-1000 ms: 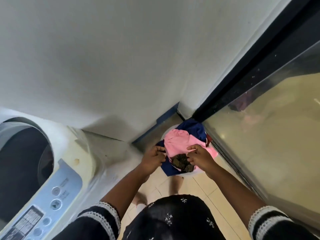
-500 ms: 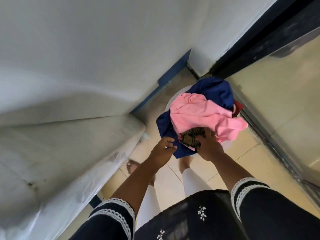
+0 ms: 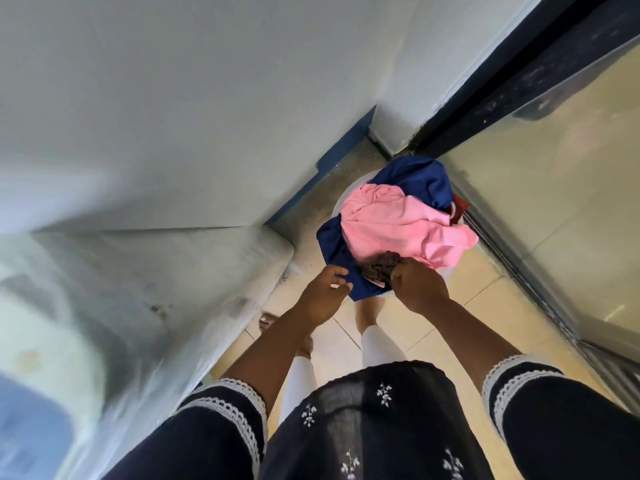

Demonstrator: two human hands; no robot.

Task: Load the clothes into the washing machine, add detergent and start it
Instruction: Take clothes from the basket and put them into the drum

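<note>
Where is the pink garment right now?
In the head view it lies right of centre, on top of the pile: the pink garment over the navy cloth, just beyond the right hand gripping the dark patterned cloth.

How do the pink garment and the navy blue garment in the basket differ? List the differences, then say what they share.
The pink garment lies on top of the pile; the navy blue garment lies beneath it, showing at both ends. The pink garment is pale and bright; the navy blue garment is dark. The navy blue garment hangs over the near rim by the left hand; the pink garment drapes rightward. Both are crumpled and sit in the white basket.
</note>
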